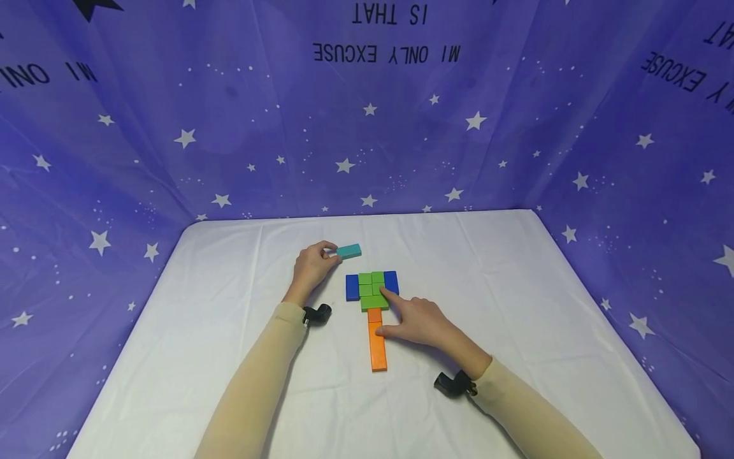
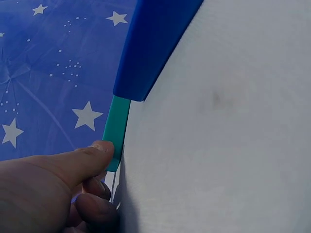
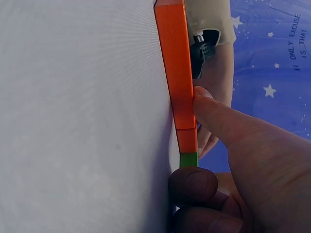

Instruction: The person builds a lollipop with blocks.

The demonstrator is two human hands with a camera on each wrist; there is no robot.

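My left hand [image 1: 311, 268] pinches the near end of a teal rectangular block [image 1: 350, 250] between thumb and fingers, beyond a flat block arrangement. My right hand [image 1: 423, 320] rests at the right of that arrangement. Its index fingertip touches the small green square blocks [image 1: 365, 278], and its thumb touches the long orange block [image 1: 377, 350]. A small orange block [image 1: 374, 315] joins the long one to a green rectangular block [image 1: 369, 305]. Blue blocks stand on both sides of the green squares, one left [image 1: 352, 288] and one right [image 1: 391, 280]. Lower right fingers look bent in the right wrist view.
A white cloth [image 1: 487, 268] covers the table under the blocks. Purple star-printed curtains [image 1: 413, 140] hang behind and along both sides. Each wrist carries a small black camera, the left one [image 1: 318, 314] and the right one [image 1: 453, 384].
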